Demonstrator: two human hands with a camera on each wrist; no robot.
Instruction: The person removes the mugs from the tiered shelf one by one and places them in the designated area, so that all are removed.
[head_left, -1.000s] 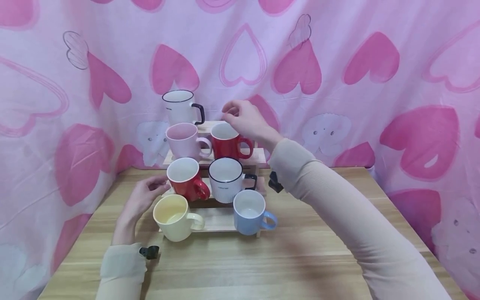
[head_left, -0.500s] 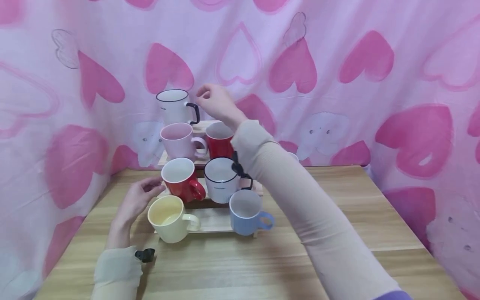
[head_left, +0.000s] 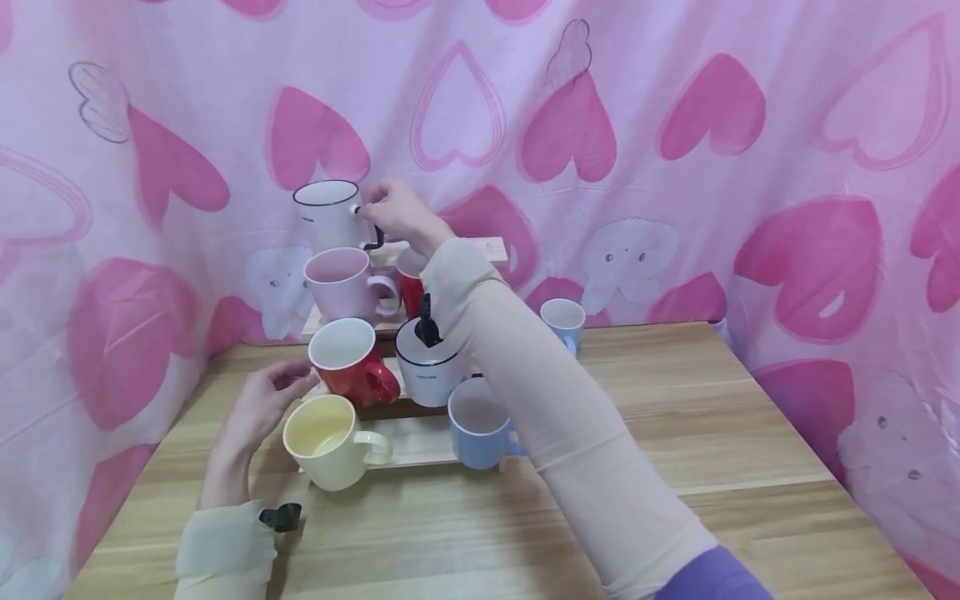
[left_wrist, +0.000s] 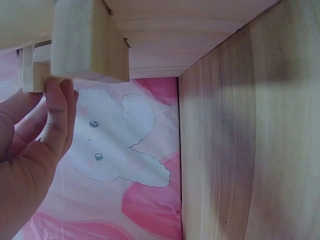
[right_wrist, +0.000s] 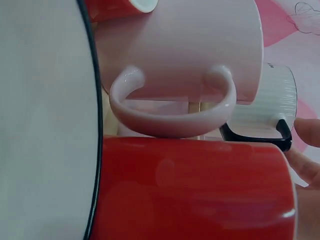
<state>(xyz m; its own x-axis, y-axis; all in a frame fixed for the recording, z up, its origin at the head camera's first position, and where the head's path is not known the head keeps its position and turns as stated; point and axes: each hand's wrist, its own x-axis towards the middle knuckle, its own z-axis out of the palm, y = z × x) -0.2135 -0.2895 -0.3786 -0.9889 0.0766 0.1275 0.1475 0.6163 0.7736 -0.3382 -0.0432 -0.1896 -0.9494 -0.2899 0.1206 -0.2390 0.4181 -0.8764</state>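
My right hand (head_left: 401,214) is at the top level of a stepped wooden rack (head_left: 423,442). Its thumb and finger pinch the upper part of the black handle on a white mug (head_left: 326,221) with a dark rim. In the right wrist view, fingertips (right_wrist: 306,132) show on either side of that handle's corner. My left hand (head_left: 258,408) holds the rack's left side beside a red mug (head_left: 348,367); in the left wrist view its fingers (left_wrist: 57,112) grip a wooden piece of the frame. A pink mug (head_left: 337,287) stands just below the white one.
Lower down are a yellow mug (head_left: 326,446), a blue mug (head_left: 476,429) and another dark-rimmed white mug (head_left: 427,375). A second red mug (head_left: 409,287) is partly hidden by my right arm. A light blue mug (head_left: 562,321) stands behind on the wooden table (head_left: 675,417), before a pink heart-print curtain (head_left: 637,108).
My right hand has moved left from above the second red mug to the top white mug's handle and now pinches it. The left hand stays at the rack while the view shifts slightly.
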